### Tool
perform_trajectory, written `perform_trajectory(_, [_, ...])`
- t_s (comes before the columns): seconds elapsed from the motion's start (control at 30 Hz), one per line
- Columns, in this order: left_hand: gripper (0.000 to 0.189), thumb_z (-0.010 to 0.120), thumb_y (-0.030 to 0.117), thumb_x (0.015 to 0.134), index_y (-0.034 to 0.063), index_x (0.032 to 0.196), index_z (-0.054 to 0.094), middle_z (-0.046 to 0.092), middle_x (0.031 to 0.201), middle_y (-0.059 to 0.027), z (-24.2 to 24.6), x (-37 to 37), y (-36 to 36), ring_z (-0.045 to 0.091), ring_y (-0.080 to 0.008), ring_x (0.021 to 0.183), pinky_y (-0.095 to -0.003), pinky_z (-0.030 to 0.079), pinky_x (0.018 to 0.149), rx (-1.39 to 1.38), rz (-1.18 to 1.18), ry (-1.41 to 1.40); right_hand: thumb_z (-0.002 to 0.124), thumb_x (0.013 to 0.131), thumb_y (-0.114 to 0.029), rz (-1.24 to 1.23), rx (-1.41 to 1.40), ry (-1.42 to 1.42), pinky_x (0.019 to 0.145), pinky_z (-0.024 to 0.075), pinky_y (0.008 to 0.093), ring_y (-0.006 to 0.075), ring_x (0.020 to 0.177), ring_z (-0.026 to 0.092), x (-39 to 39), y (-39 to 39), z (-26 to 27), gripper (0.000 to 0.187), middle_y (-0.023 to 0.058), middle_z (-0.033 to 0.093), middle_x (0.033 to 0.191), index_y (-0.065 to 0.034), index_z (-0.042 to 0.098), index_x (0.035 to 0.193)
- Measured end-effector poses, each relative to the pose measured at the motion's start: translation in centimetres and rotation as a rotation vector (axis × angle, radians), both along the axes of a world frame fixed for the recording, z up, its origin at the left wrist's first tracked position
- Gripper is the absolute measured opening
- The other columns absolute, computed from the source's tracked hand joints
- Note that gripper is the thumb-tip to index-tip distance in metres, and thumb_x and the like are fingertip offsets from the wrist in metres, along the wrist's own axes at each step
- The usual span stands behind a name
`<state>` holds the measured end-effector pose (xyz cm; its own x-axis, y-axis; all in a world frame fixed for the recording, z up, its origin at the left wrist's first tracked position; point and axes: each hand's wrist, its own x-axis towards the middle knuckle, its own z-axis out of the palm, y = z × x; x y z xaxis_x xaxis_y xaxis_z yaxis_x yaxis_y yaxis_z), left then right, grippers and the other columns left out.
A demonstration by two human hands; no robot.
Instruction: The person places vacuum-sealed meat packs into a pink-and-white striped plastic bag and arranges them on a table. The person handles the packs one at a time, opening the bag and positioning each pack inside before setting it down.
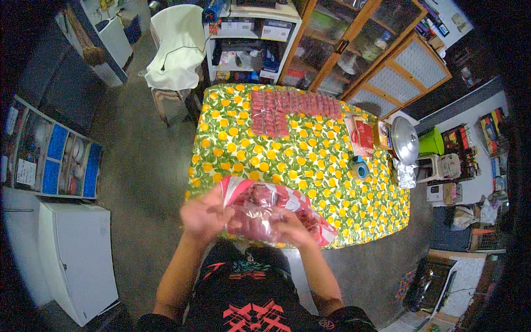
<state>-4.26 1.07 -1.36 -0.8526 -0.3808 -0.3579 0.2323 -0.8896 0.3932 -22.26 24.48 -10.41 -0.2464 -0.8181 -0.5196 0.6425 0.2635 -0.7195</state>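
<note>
At the near edge of the table, a red-and-white patterned plastic bag [297, 200] lies with dark red packed contents showing. Over it stretches a shiny clear plastic bag [256, 220]. My left hand [207, 213], blurred, grips the clear bag at its left side. On the other side my right hand [293, 229] holds the same clear plastic, its fingertips partly lost in glare and blur. Farther back, several clear packs of reddish, sausage-like food [269, 114] lie side by side in rows on the tablecloth [265, 159], printed with oranges and leaves.
On the table's right stand a tape roll in a blue-topped dispenser [360, 169], a red-and-white packet [361, 135], a box [382, 135] and a round metal lid [405, 140]. A covered chair [176, 50], white shelf [253, 35] and glass-door cabinet [332, 41] border the far side.
</note>
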Motion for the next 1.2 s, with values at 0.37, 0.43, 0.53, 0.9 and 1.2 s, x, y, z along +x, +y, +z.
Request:
perform_trajectory(0.37, [0.109, 0.058, 0.043, 0.07, 0.0007, 0.165, 0.027, 0.06, 0.14, -0.023, -0.4, 2.3, 0.5, 0.054, -0.0253, 0.067, -0.0508, 0.064, 0.07, 0.024, -0.037, 0.203, 0.067, 0.083, 0.001, -0.238, -0.024, 0.416, 0.076, 0.0555, 0.0281, 0.0108, 0.086, 0.067, -0.2, -3.8, -1.1, 0.037, 0.0014, 0.073, 0.103, -0.0031, 0.073, 0.119])
perform_trajectory(0.43, [0.109, 0.059, 0.044, 0.07, 0.0012, 0.165, 0.026, 0.06, 0.141, -0.0232, -0.9, 2.4, 0.5, 0.057, -0.0261, 0.07, -0.0534, 0.065, 0.072, 0.03, -0.027, 0.196, 0.069, 0.083, -0.002, -0.229, 0.249, 0.555, 0.076, 0.0553, 0.0286, 0.0103, 0.088, 0.067, 1.3, -4.3, -2.0, 0.035, 0.0012, 0.073, 0.101, -0.004, 0.074, 0.117])
perform_trajectory(0.53, [0.108, 0.06, 0.044, 0.073, 0.002, 0.166, 0.024, 0.061, 0.139, -0.0212, -1.5, 2.6, 0.6, 0.061, -0.027, 0.076, -0.0591, 0.064, 0.079, 0.031, -0.022, 0.192, 0.075, 0.082, -0.009, -0.215, 0.125, 1.169, 0.095, 0.0547, 0.0382, 0.0243, 0.114, 0.066, 5.4, -5.7, -3.8, 0.046, 0.0125, 0.067, 0.129, -0.0121, 0.072, 0.128])
perform_trajectory(0.9, [0.106, 0.055, 0.045, 0.079, -0.0026, 0.167, 0.022, 0.062, 0.129, -0.0147, -1.0, 3.0, 0.8, 0.06, -0.0272, 0.088, -0.0407, 0.054, 0.088, -0.063, 0.001, 0.122, 0.067, 0.094, -0.036, 0.747, 0.35, 1.902, 0.116, 0.0391, 0.062, 0.0505, 0.146, 0.04, 7.6, -9.4, -6.9, 0.069, 0.0284, 0.021, 0.172, -0.0251, 0.047, 0.16])
perform_trajectory(1.2, [0.108, 0.057, 0.044, 0.077, -0.0052, 0.166, 0.023, 0.048, 0.158, -0.0189, -1.7, 2.6, 0.9, 0.062, -0.021, 0.097, -0.0274, 0.052, 0.083, -0.712, -0.199, -0.4, 0.071, 0.087, -0.047, 0.675, 0.438, 1.681, 0.109, 0.0464, 0.0591, 0.0527, 0.141, 0.044, 7.7, -11.9, -6.1, 0.077, 0.0343, 0.026, 0.168, -0.0183, 0.05, 0.155])
